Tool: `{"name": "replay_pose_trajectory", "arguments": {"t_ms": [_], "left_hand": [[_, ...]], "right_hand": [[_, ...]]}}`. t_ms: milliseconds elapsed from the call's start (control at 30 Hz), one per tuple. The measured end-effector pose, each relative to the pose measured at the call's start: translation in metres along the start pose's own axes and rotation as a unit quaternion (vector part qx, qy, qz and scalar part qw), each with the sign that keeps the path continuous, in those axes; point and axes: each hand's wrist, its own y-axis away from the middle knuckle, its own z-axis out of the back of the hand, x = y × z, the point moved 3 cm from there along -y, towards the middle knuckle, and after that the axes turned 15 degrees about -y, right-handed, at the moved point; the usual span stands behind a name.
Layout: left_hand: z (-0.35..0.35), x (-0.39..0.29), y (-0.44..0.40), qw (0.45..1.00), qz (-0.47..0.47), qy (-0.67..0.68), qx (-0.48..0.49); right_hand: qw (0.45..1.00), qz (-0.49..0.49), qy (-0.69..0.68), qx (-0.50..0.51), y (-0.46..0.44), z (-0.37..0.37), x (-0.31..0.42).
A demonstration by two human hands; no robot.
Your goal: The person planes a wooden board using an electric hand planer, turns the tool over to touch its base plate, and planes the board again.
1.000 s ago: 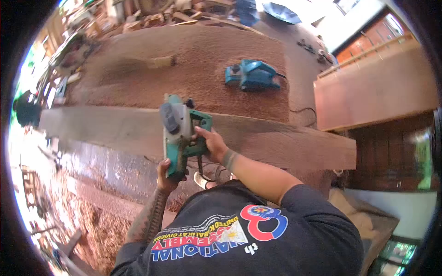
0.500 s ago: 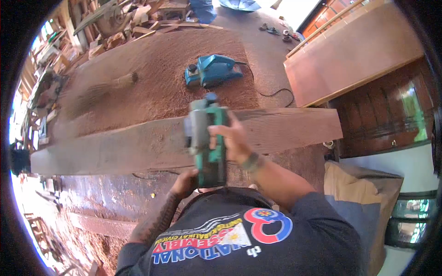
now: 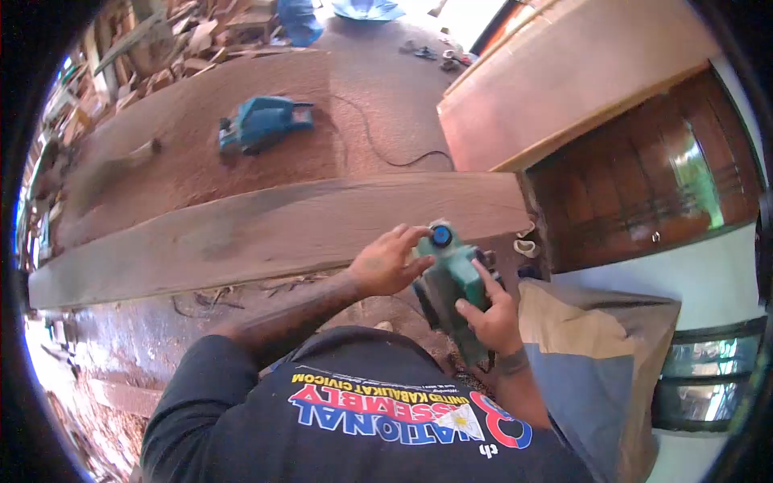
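A green power planer (image 3: 453, 282) is upright near the right end of the long wooden plank (image 3: 290, 225), with its black-and-blue front knob by the plank's near edge. My right hand (image 3: 493, 314) is wrapped round the planer's rear handle, index finger stretched along the body. Fingers spread, my left hand (image 3: 392, 262) reaches to the front knob; its fingertips are at the knob's left side, and whether they grip it is unclear. The planer's sole is hidden.
A blue planer (image 3: 266, 125) lies on sawdust beyond the plank, near a black cord (image 3: 386, 153). A brush-like broom (image 3: 121, 169) is at the left. Scrap wood fills the upper left. A wooden panel (image 3: 564, 80) and a brown and grey sack (image 3: 600, 346) stand at the right.
The green planer has moved right along the plank and turned. My left hand has shifted from its rear end to the front knob. The view has swung right.
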Motion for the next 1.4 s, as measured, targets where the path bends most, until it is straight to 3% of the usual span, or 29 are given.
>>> {"name": "replay_pose_trajectory", "arguments": {"t_ms": [33, 133, 267, 567, 700, 833, 1033, 1133, 1200, 1233, 1300, 1333, 1400], "left_hand": [[-0.03, -0.014, -0.02, 0.999, -0.016, -0.015, -0.028], [-0.117, -0.05, -0.063, 0.988, -0.035, -0.079, 0.131], [-0.172, -0.08, -0.102, 0.967, -0.098, -0.081, 0.219], [-0.268, -0.078, -0.213, 0.944, -0.184, -0.033, 0.273], [-0.298, -0.063, -0.275, 0.949, -0.181, 0.09, 0.241], [-0.285, -0.03, -0.28, 0.976, -0.118, -0.052, 0.173], [-0.293, 0.05, -0.202, 0.938, -0.028, -0.299, 0.174], [-0.275, 0.056, -0.191, 0.906, 0.124, -0.377, 0.148], [-0.25, 0.085, -0.148, 0.855, 0.28, -0.404, 0.163], [-0.235, 0.111, -0.113, 0.8, 0.434, -0.392, 0.132], [-0.197, 0.132, -0.012, 0.662, 0.64, -0.378, 0.094], [-0.179, 0.134, 0.045, 0.617, 0.687, -0.367, 0.11], [-0.156, 0.13, 0.142, 0.587, 0.723, -0.327, 0.161]], "right_hand": [[1.0, -0.015, 0.002, -0.002, 0.011, 0.018, -0.011], [0.997, -0.069, 0.023, -0.01, 0.04, 0.072, -0.04], [0.995, -0.066, -0.069, -0.032, 0.061, 0.118, -0.081], [0.991, -0.101, -0.063, -0.066, 0.004, 0.207, -0.111], [0.987, -0.122, -0.072, -0.071, -0.05, 0.259, -0.127], [0.978, -0.138, -0.101, -0.122, -0.089, 0.333, -0.171], [0.928, -0.17, -0.262, -0.202, -0.17, 0.424, -0.246], [0.906, -0.203, -0.312, -0.202, -0.222, 0.468, -0.31], [0.891, -0.236, -0.337, -0.192, -0.255, 0.491, -0.35], [0.887, -0.247, -0.349, -0.175, -0.27, 0.502, -0.372], [0.879, -0.273, -0.364, -0.14, -0.286, 0.525, -0.421], [0.885, -0.278, -0.357, -0.113, -0.296, 0.537, -0.439], [0.891, -0.29, -0.342, -0.077, -0.318, 0.556, -0.442]]}}
